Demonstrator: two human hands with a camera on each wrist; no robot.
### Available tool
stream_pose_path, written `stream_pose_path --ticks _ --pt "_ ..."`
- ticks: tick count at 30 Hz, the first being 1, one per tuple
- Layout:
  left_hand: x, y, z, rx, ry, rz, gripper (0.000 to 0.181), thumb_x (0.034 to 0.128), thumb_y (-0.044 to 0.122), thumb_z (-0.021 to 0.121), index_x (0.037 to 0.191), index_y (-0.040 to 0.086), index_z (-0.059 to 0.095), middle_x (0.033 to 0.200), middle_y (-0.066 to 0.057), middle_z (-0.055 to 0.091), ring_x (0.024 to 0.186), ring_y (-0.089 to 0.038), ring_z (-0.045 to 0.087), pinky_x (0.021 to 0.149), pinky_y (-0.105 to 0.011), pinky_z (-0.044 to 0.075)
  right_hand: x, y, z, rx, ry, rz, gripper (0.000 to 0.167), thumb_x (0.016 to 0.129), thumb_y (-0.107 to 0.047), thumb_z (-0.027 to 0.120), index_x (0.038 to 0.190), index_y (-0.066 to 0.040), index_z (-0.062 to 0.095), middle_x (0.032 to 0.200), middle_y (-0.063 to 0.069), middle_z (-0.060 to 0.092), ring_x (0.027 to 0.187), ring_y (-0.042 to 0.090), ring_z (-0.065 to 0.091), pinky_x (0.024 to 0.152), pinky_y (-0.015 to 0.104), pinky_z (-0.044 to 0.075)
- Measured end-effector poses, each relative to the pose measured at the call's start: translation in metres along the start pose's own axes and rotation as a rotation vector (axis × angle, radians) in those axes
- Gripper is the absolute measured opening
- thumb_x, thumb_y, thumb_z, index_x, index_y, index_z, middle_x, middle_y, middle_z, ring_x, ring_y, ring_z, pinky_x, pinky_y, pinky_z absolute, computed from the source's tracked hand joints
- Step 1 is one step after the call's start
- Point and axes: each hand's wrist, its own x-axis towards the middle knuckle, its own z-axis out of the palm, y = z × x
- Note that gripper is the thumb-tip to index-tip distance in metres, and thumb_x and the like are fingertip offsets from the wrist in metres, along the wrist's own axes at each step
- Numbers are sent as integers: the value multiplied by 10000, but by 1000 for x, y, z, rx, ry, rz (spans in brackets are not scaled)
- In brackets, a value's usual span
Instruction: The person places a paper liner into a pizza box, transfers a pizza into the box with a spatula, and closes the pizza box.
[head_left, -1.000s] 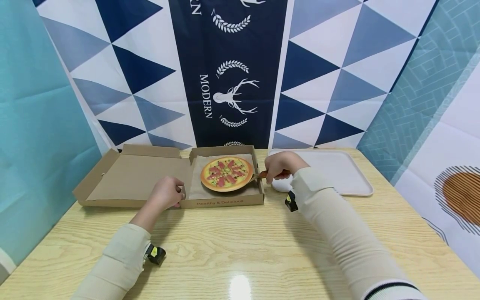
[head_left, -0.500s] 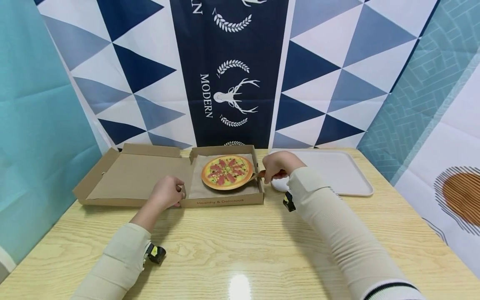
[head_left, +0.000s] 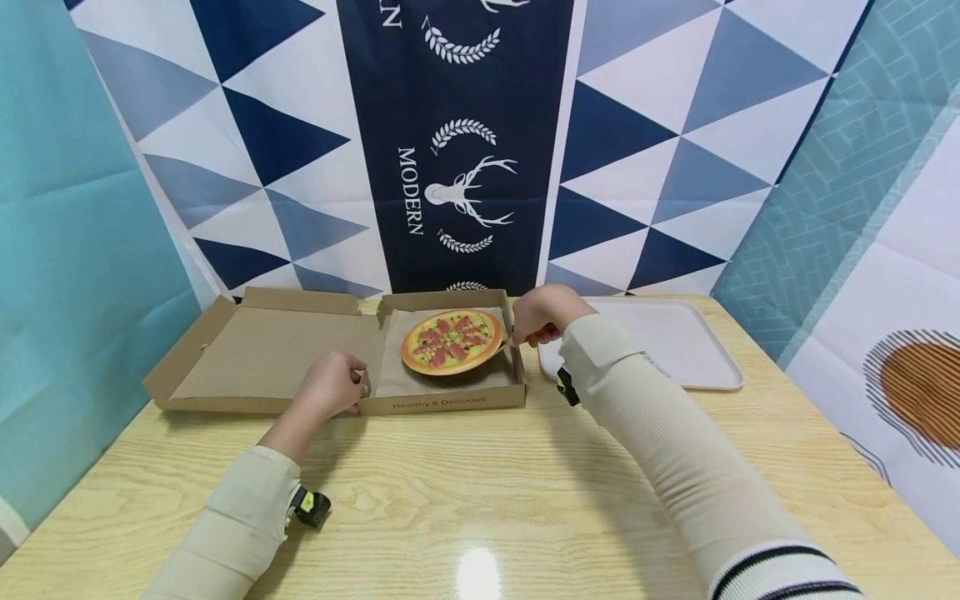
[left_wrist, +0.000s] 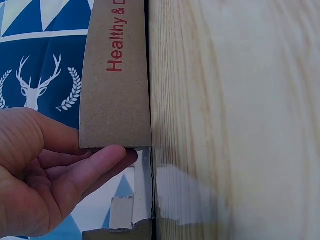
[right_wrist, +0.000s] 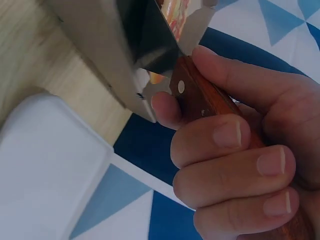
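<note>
A round pizza (head_left: 452, 342) with red toppings is in the open cardboard pizza box (head_left: 442, 403), over a paper liner (head_left: 397, 379). It looks tilted, its right side raised. At the box's right wall, my right hand (head_left: 542, 315) grips the riveted wooden handle of a spatula (right_wrist: 192, 92). The metal blade runs over that wall toward the pizza; its tip is hidden under the pizza's right edge. My left hand (head_left: 335, 383) holds the left end of the box's front wall, with fingertips (left_wrist: 116, 154) against the cardboard end in the left wrist view.
The box lid (head_left: 277, 354) lies folded open to the left. Right of the box, partly behind my right arm, is a white tray (head_left: 675, 342). A patterned backdrop (head_left: 465, 167) stands behind the wooden table (head_left: 450, 500).
My right hand has moved left and slightly up with the spatula, closer over the box's right wall. The pizza has risen slightly and tilted more. My left hand has stayed put.
</note>
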Motion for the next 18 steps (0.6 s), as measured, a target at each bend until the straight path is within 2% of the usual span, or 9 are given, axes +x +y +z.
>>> stream_pose_path --ticks 6,9,14,18 --pt "1 0 -1 1 -5 -13 429 880 -20 655 1273 -151 541 1029 -229 646 579 -165 662 639 -320 583 -3 -12 -14 23 -41 40 306 944 -245 572 665 -122 552 601 -23 503 453 50 359 419 166 275" --pt "1 0 -1 6 -1 -18 431 883 -13 655 1279 -142 543 1038 -225 648 577 -157 659 659 -331 583 -4 -16 -20 10 -60 40 280 948 -230 564 708 -87 588 592 -24 478 460 54 357 439 175 294" --pt "1 1 -1 16 -6 -14 430 881 -11 662 1275 -140 547 1057 -241 648 588 -168 671 646 -316 584 -5 -21 -25 7 -84 42 280 959 -251 597 853 -2 668 594 -20 472 480 59 365 474 186 321" --pt "0 1 -1 15 -8 -15 423 879 -16 661 1267 -142 551 1049 -238 649 591 -176 676 617 -295 580 -6 -23 -29 13 -98 62 295 958 -266 603 870 4 682 606 -18 494 483 53 369 470 176 317"
